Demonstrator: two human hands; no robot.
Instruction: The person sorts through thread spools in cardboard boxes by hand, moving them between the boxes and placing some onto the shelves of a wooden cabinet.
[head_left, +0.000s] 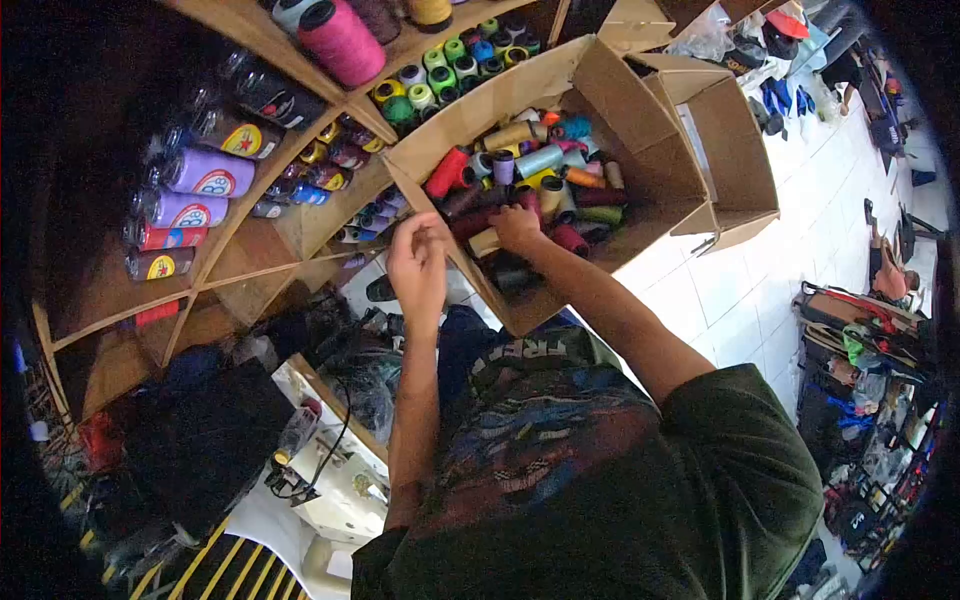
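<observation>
A cardboard box stands open in front of me, with a jumble of thread spools in many colours inside. My right hand reaches down into it, its fingers bent over a thread spool beside a dark maroon spool; the fingertips are partly hidden. Just outside the box's left wall is my left hand. It is raised, with fingers loosely curled and apart, and nothing shows in it. Near the right hand lie a red spool and a cream spool.
Wooden shelving on the left holds large purple thread cones, a pink cone and small green spools. Below left is a white sewing machine. Another cardboard box adjoins the first. White floor tiles and piled items lie to the right.
</observation>
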